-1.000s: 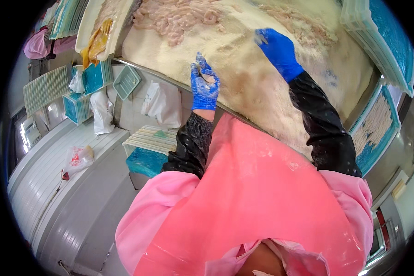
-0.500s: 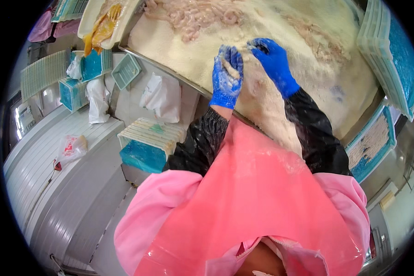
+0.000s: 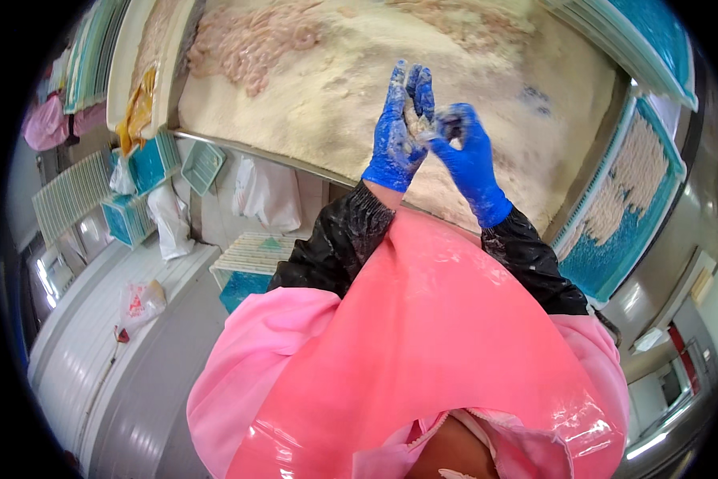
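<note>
Bright blue, smeared with floury white, covers the left hand [image 3: 395,148], which is opened out with its fingers pointing to the far side. A pale strip [image 3: 412,120] lies in it, along the palm and the roots of the fingers. The strip's long axis runs roughly far to near, its near end slanting a little to the right. The left hand is the nearer of the two, since it bears the strip; the right hand [image 3: 470,160] comes in from the right, thumb and forefinger curled toward each other at the strip's near end. The hands are together there, though from where I stand I cannot tell whether the right fingertips pinch the strip or only brush it. The strip looks soft, lumpy and greyish beige, with a dull, crumbly coat.

Under and beyond both hands spreads a wide crumb bed [image 3: 335,128], cream-coloured and uneven. A heap of glossy pink strips [image 3: 251,44] sits on it at the far left, and a second pinkish heap [image 3: 466,20] farther off, more to the right. To the right, just past the bed's edge, a blue tray [image 3: 602,259] carries coated strips [image 3: 630,180] laid side by side. Off to the far left, a yellow glove [image 3: 139,112] hangs over a white tub [image 3: 175,68].
</note>
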`<state>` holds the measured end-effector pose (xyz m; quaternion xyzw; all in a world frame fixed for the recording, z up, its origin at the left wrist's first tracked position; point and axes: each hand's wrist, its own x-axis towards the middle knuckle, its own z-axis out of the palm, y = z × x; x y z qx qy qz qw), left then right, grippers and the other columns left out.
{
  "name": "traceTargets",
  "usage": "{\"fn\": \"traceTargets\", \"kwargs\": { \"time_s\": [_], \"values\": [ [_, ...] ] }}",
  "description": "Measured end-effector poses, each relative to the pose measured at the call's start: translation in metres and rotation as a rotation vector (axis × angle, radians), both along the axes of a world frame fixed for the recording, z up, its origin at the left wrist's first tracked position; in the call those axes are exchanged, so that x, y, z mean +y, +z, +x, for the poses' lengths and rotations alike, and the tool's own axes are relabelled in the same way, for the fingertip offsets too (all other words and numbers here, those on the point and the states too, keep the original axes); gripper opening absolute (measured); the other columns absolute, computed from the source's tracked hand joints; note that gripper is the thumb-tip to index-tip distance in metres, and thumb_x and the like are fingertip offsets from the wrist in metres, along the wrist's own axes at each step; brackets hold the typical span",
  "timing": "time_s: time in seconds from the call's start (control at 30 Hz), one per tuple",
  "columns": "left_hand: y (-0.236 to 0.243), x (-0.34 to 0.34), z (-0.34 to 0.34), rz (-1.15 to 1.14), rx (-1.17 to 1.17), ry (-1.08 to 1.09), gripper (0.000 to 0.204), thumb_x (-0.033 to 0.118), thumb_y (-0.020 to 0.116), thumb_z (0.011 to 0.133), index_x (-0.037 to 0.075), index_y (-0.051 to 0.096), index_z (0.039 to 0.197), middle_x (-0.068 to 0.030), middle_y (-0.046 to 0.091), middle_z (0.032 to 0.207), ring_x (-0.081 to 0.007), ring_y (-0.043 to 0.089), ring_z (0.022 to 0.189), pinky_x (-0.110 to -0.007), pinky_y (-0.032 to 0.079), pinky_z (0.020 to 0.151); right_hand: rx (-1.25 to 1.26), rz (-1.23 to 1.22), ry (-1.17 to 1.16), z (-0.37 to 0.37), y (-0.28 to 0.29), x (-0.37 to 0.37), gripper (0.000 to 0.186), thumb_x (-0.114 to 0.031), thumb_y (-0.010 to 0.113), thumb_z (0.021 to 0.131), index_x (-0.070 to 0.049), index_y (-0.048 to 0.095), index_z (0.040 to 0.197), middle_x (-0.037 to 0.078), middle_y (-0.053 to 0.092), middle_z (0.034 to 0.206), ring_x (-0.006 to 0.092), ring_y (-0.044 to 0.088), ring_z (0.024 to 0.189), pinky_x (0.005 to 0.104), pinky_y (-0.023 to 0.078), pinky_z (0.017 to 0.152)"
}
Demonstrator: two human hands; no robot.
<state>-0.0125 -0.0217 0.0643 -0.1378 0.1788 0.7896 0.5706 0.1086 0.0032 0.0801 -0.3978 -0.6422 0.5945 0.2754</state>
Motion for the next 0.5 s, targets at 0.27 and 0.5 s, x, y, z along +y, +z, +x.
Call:
{"fn": "traceTargets", "kwargs": {
  "time_s": [0.27, 0.5],
  "values": [
    [-0.046, -0.008, 0.104, 0.032, 0.856, -0.382, 0.049, 0.024, 0.035, 0.098, 0.007, 0.022, 0.142, -0.0029, 0.034, 0.139, -0.0108, 0.043, 0.115, -0.027, 0.038, 0.095, 0.358, 0.166, -0.206, 0.062, 0.011, -0.013, 0.065, -0.035, 0.047, 0.09, -0.002, 0.025, 0.141, 0.016, 0.027, 0.145, 0.0293, 0.025, 0.134, 0.0373, 0.018, 0.108],
    [0.007, -0.003, 0.193, 0.073, 0.806, -0.512, 0.053, 0.026, 0.035, 0.098, 0.009, 0.016, 0.144, -0.0006, 0.033, 0.14, -0.0143, 0.049, 0.106, -0.027, 0.042, 0.085, 0.519, 0.06, -0.337, 0.148, 0.018, -0.021, 0.066, -0.033, 0.049, 0.09, -0.003, 0.022, 0.142, 0.014, 0.023, 0.147, 0.0244, 0.019, 0.136, 0.0355, 0.014, 0.11]
  ]
}}
